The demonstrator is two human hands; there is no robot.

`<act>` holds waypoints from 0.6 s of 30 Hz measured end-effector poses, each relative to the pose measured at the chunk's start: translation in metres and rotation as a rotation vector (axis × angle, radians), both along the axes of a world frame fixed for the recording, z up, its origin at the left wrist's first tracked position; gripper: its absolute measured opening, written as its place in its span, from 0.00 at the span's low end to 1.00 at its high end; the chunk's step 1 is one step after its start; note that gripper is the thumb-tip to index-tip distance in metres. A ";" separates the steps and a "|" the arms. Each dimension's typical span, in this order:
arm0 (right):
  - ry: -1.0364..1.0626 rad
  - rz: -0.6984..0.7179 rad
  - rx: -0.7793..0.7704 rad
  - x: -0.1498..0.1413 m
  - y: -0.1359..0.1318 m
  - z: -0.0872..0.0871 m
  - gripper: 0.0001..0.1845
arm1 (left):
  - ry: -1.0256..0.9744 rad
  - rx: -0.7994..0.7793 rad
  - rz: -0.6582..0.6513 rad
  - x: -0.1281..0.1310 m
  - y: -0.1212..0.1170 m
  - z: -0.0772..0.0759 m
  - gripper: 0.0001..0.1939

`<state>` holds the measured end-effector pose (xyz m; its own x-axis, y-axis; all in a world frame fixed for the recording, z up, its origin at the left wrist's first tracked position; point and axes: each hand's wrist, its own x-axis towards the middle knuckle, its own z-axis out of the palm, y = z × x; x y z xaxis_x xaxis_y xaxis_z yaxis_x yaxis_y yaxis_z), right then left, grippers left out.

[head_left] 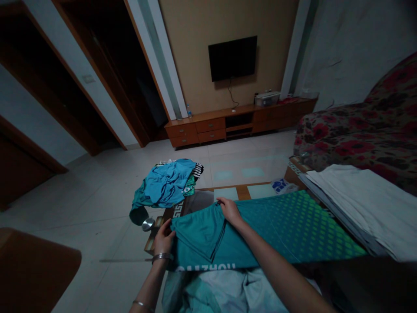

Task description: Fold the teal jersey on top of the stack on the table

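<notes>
A teal jersey (260,226) with a green patterned end and white lettering lies spread over a coffee table. Its left part has a folded flap that comes to a point near the lettering. My left hand (163,239), with bracelets at the wrist, is closed on the jersey's left edge. At the upper edge of the flap, my right hand (230,211) pinches the fabric between thumb and fingers. Below the jersey, a heap of pale blue-green cloth (228,289) lies close to me, partly covered by my right forearm.
A pile of blue and teal clothes (167,182) sits beyond the table's left end. Folded white and grey clothes (358,204) lie at right, before a floral sofa (342,130). A low TV cabinet (211,128) stands along the far wall. A brown rounded furniture piece (35,269) is at lower left.
</notes>
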<state>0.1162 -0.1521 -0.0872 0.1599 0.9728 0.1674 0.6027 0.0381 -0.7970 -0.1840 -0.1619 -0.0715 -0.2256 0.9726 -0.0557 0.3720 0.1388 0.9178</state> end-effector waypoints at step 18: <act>0.008 0.032 0.045 -0.010 0.022 0.001 0.19 | 0.250 0.134 0.031 0.000 0.002 -0.004 0.23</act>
